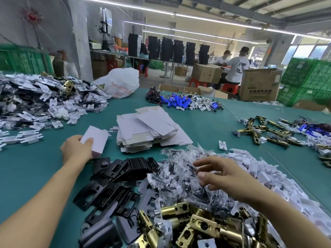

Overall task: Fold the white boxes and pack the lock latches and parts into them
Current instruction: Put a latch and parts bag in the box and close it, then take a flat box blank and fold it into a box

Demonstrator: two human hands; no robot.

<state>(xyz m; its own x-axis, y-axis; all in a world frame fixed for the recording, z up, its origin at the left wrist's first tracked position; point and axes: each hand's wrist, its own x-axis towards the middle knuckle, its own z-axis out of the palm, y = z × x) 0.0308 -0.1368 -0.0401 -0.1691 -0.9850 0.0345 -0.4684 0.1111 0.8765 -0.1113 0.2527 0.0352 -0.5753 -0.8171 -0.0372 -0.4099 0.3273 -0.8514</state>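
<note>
My left hand [76,149] grips a folded white box [96,140] that rests on the green table [35,167]. Just right of it lies a stack of flat unfolded white boxes [143,129]. My right hand [223,174] hovers with loosely spread fingers over a heap of small clear bags of screws [179,178]; whether it touches a bag is unclear. Black strike plates [114,178] lie between my arms. Brass lock latches [197,224] are piled at the near edge. White plastic parts [265,169] spread to the right.
A large heap of bagged parts [35,101] fills the far left, with a white plastic bag [121,83] behind it. Blue batteries [179,102] lie farther back, more brass latches [263,131] at right. Cardboard boxes [258,85], green crates [308,81] and seated people stand beyond the table.
</note>
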